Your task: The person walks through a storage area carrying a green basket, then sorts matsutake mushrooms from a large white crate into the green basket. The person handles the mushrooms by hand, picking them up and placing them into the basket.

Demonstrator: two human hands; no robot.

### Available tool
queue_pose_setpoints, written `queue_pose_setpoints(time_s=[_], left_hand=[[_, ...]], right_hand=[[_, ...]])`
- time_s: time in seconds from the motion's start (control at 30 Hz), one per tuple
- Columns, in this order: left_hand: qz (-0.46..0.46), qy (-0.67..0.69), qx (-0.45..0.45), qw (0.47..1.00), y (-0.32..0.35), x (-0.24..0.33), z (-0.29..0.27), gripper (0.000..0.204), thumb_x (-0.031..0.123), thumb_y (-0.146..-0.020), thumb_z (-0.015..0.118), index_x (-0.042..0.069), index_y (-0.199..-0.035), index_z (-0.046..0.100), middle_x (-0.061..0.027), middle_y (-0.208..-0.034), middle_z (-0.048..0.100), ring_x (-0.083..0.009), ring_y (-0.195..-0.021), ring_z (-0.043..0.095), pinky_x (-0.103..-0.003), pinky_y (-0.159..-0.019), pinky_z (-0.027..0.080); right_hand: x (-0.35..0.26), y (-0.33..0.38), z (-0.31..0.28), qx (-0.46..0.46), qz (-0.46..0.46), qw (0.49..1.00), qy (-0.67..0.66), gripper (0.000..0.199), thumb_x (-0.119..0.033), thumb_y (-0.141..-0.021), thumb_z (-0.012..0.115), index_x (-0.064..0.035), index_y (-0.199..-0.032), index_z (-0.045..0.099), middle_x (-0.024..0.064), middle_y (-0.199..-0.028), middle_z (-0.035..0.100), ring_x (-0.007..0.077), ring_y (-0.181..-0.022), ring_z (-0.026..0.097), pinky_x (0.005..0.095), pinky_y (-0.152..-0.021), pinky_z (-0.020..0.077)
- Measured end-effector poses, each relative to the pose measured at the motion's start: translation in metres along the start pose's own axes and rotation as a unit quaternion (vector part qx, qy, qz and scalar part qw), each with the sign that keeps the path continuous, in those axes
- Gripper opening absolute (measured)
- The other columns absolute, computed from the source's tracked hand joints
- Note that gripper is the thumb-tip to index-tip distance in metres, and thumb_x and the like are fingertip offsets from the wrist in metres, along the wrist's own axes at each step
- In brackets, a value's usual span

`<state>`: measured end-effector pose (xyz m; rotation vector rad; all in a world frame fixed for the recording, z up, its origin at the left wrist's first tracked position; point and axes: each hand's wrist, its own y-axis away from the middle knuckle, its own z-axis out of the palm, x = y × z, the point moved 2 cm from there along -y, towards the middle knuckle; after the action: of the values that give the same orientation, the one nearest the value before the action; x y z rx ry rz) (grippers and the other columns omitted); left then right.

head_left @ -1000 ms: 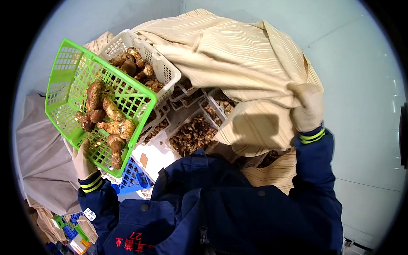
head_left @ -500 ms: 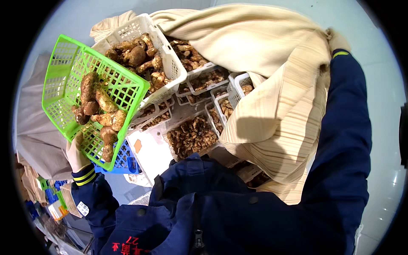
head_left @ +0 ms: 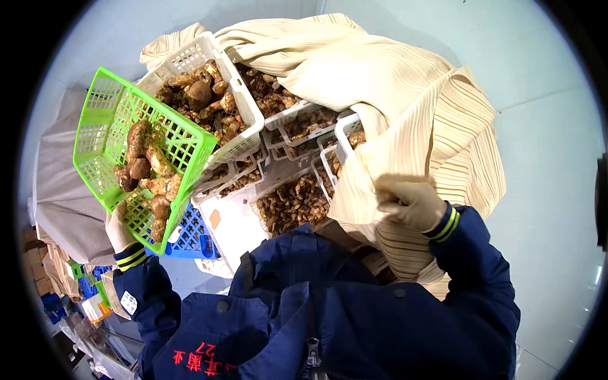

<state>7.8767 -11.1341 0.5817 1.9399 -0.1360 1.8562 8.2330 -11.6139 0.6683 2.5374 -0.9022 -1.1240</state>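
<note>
My gloved left hand [head_left: 119, 228] grips the lower left rim of a bright green plastic basket [head_left: 88, 136], which tilts so its inside shows. Several thick brown-and-tan mushrooms [head_left: 158, 158] lie in it. My gloved right hand [head_left: 411, 204] is at the front fold of a cream striped cloth [head_left: 411, 126]; its fingers are curled against the fabric, fingertips partly hidden. Behind the green basket stands a white plastic crate [head_left: 244, 82] holding more mushrooms [head_left: 201, 95]. The cloth lies over the crates on the right.
Several white crates [head_left: 345, 136] of smaller mushrooms sit lower, between my hands, including a pile of small brown ones [head_left: 294, 206]. A blue crate [head_left: 193, 237] is under the green basket. Grey cloth [head_left: 63, 190] hangs at the left, with boxes and bins beyond.
My right hand has come in from the far right toward my body, and the cloth has shifted and folded with it. My left hand still holds the green basket, nearly in place.
</note>
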Motion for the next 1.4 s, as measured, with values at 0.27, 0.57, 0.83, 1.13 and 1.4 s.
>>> queue_pose_setpoints(time_s=[0.27, 0.57, 0.83, 1.13, 1.4], left_hand=[[0.022, -0.038, 0.046, 0.998, 0.006, 0.003, -0.012, 0.026, 0.013, -0.086, 0.055, -0.001, -0.108, 0.058, -0.0091, -0.091, 0.064, -0.0193, -0.078, 0.063, -0.030, -0.066, 0.052], [0.001, -0.014, 0.000, 1.000, -0.011, -0.010, -0.011, 0.028, 0.016, -0.088, 0.056, -0.002, -0.109, 0.058, -0.0091, -0.092, 0.064, -0.0187, -0.078, 0.063, -0.030, -0.067, 0.051], [0.020, -0.041, -0.024, 0.999, -0.024, -0.020, -0.026, 0.035, 0.022, -0.091, 0.052, -0.005, -0.114, 0.055, -0.0134, -0.103, 0.065, -0.0219, -0.086, 0.065, -0.033, -0.076, 0.053], [-0.035, 0.012, -0.053, 0.998, 0.002, -0.006, -0.004, 0.034, 0.016, -0.089, 0.052, -0.007, -0.114, 0.054, -0.0155, -0.103, 0.064, -0.0239, -0.084, 0.066, -0.034, -0.075, 0.054], [-0.045, -0.026, -0.037, 0.998, -0.006, -0.004, -0.009, 0.034, 0.020, -0.090, 0.050, -0.005, -0.113, 0.055, -0.0161, -0.101, 0.064, -0.0263, -0.083, 0.066, -0.036, -0.074, 0.054]], right_hand=[[0.080, 0.089, -0.140, 0.397, 0.089, 0.913, 0.031, 0.024, 0.001, -0.086, 0.049, 0.0009, -0.105, 0.063, -0.0019, -0.070, 0.055, 0.0039, -0.061, 0.047, 0.0195, -0.055, 0.0395], [0.228, 0.182, -0.175, 0.399, 0.486, 0.749, 0.212, 0.031, -0.018, -0.075, 0.058, -0.0109, -0.105, 0.066, 0.0124, -0.091, 0.068, 0.0257, -0.079, 0.066, 0.0348, -0.073, 0.0500], [0.026, 0.043, -0.034, 0.303, 0.005, 0.894, 0.330, 0.074, -0.036, -0.079, 0.065, -0.0065, -0.140, 0.035, 0.0212, -0.137, 0.043, 0.0347, -0.124, 0.044, 0.0428, -0.106, 0.0347], [0.088, 0.040, -0.086, 0.391, 0.238, 0.847, 0.272, 0.032, -0.021, -0.086, 0.050, -0.0167, -0.116, 0.060, 0.0132, -0.094, 0.067, 0.0282, -0.082, 0.065, 0.0353, -0.074, 0.0517], [0.174, 0.077, -0.237, 0.635, 0.292, 0.651, 0.297, 0.038, -0.031, -0.088, 0.043, -0.0157, -0.119, 0.060, 0.0124, -0.112, 0.064, 0.0294, -0.103, 0.061, 0.0387, -0.089, 0.0473]])
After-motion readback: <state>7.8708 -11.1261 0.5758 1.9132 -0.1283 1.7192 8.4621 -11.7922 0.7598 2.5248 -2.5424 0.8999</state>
